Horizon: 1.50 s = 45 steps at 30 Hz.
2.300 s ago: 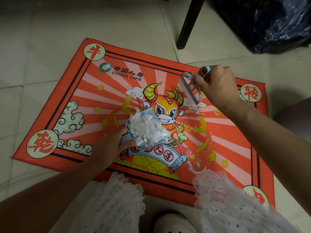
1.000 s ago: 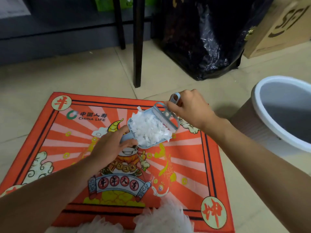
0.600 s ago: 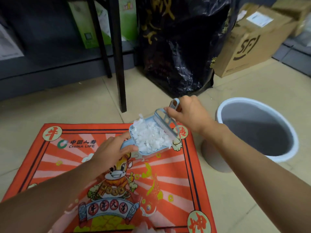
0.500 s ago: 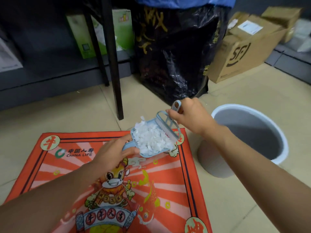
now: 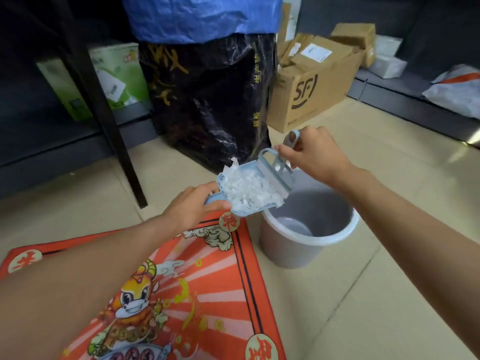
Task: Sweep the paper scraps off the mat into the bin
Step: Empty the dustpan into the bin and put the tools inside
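My left hand [image 5: 191,207] grips the handle of a small light-blue dustpan [image 5: 235,212] heaped with white paper scraps [image 5: 250,189]. The pan's front edge hangs over the left rim of the grey bin [image 5: 285,252], which stands on the floor just right of the mat. My right hand [image 5: 314,155] holds a small blue brush [image 5: 276,168] pressed against the pan's far end, behind the scraps. The red-orange mat [image 5: 215,289] with a cartoon ox lies on the floor at lower left; no scraps show on its visible part.
A tall black bag [image 5: 207,100] under a blue cover stands behind the dustpan. A dark table leg [image 5: 109,126] rises at left. Cardboard boxes [image 5: 306,89] sit at the back right. Bare beige floor tiles [image 5: 363,294] spread right of the bin.
Both hands lifted the loaded dustpan and brush off the mat and carried them right, up to the bin's rim. My view rose and turned toward the bin.
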Motion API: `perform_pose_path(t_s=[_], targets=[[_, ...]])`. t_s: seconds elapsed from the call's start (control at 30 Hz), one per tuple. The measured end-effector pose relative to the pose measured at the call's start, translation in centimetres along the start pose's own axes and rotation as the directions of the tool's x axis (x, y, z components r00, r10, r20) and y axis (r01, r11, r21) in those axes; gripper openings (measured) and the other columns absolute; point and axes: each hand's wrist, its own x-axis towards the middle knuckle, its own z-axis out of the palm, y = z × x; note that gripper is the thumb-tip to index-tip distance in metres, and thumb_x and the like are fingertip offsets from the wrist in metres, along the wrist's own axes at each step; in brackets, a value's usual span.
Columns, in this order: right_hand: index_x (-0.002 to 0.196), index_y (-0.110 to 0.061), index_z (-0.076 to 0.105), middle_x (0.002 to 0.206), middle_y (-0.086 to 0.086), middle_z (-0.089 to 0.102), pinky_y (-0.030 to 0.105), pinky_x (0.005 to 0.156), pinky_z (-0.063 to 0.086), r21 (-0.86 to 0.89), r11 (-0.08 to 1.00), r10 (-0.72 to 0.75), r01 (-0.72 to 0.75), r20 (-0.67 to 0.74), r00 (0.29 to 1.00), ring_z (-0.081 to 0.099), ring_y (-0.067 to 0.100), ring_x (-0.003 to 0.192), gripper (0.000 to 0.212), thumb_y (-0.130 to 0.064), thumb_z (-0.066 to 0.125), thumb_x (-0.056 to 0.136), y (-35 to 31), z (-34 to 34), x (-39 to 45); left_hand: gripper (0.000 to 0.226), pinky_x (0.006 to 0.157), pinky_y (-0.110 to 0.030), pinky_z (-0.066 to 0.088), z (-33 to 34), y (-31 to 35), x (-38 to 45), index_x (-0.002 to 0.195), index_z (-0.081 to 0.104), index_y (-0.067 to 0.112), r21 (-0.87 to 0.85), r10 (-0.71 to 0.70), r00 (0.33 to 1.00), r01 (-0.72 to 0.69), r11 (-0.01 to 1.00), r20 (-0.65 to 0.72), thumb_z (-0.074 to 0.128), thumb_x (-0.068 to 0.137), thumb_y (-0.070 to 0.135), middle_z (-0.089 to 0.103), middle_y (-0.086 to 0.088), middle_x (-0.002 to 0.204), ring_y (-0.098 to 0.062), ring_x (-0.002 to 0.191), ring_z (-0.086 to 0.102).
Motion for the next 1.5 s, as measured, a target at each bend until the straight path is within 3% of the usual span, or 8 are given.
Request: perform_pose_path(t_s=[0.23,0.43,0.6,0.7,0.8,0.93,1.13,1.5], targets=[[0.067,-0.01,0.066,0.059,0.004,0.067,0.042,0.065,0.056,-0.025,0.975,0.22,-0.221,-0.034,0.975,0.064,0.024,0.059,0.046,-0.049,0.054,0.089,6.6,-2.8,-3.5,0.03,0.065,-0.032,0.041,4.9,7.0,3.0,0.1,0.061,0.029,0.011,-0.027,0.998,0.027,1.0,0.057,0.063,0.084,0.055,0.06,0.004,0.078,-0.022,0.076,0.059],[0.073,-0.007,0.069,0.064,0.001,0.072,0.036,0.073,0.058,0.225,0.901,0.4,-0.371,-0.102,0.911,0.069,0.016,0.062,0.041,-0.041,0.058,0.093,9.1,-2.6,-6.2,0.045,0.07,-0.034,0.041,8.3,9.0,3.8,0.104,0.058,0.015,0.075,-0.122,0.99,0.117,0.99,0.075,0.061,0.086,0.057,0.065,-0.008,0.1,-0.03,0.094,0.06],[0.079,-0.004,0.071,0.069,0.008,0.074,0.015,0.054,0.051,0.394,0.802,0.512,-0.449,-0.066,0.857,0.066,0.009,0.051,0.039,-0.037,0.058,0.094,9.4,-2.0,-6.9,0.038,0.071,-0.033,0.036,9.5,8.8,4.2,0.098,0.048,0.018,0.108,-0.168,0.978,0.156,0.982,0.12,0.056,0.09,0.055,0.062,-0.013,0.112,-0.032,0.102,0.057],[0.078,-0.001,0.072,0.062,0.004,0.071,0.008,0.047,0.042,0.396,0.783,0.537,-0.479,-0.042,0.843,0.059,0.001,0.043,0.041,-0.037,0.059,0.094,9.4,-1.6,-7.0,0.041,0.071,-0.032,0.036,10.0,8.4,4.2,0.102,0.049,0.017,0.124,-0.185,0.974,0.169,0.978,0.131,0.056,0.089,0.055,0.062,-0.013,0.113,-0.032,0.103,0.057],[0.069,0.0,0.067,0.057,0.004,0.064,0.018,0.055,0.041,0.305,0.817,0.534,-0.489,-0.079,0.842,0.058,0.013,0.054,0.049,-0.042,0.058,0.093,9.3,-1.4,-7.3,0.043,0.073,-0.034,0.039,10.3,8.3,4.5,0.105,0.049,0.015,0.144,-0.195,0.971,0.175,0.974,0.137,0.055,0.09,0.055,0.061,-0.014,0.114,-0.032,0.103,0.057],[0.063,-0.021,0.067,0.06,0.01,0.054,0.02,0.05,0.034,0.323,0.828,0.5,-0.458,-0.055,0.864,0.044,0.018,0.055,0.037,-0.043,0.06,0.092,9.0,-1.1,-7.8,0.044,0.074,-0.034,0.04,10.2,8.7,4.6,0.114,0.048,0.012,0.197,-0.185,0.973,0.156,0.968,0.138,0.052,0.094,0.05,0.059,-0.015,0.115,-0.033,0.105,0.056],[0.072,-0.012,0.071,0.058,-0.004,0.065,0.013,0.054,0.043,0.372,0.811,0.482,-0.451,0.009,0.876,0.056,0.006,0.054,0.031,-0.035,0.064,0.091,8.0,1.0,-8.3,0.04,0.07,-0.034,0.038,9.5,9.5,4.3,0.116,0.046,0.011,0.264,-0.148,0.981,0.111,0.958,0.125,0.05,0.096,0.046,0.059,-0.015,0.11,-0.033,0.1,0.056],[0.077,-0.009,0.07,0.063,-0.001,0.069,0.015,0.055,0.043,0.284,0.838,0.519,-0.467,-0.148,0.842,0.061,0.003,0.055,0.031,-0.032,0.057,0.094,8.6,1.2,-8.5,0.041,0.072,-0.034,0.043,9.4,9.5,4.1,0.126,0.045,0.015,0.273,-0.136,0.986,0.105,0.956,0.099,0.05,0.096,0.042,0.059,-0.014,0.111,-0.032,0.098,0.058]])
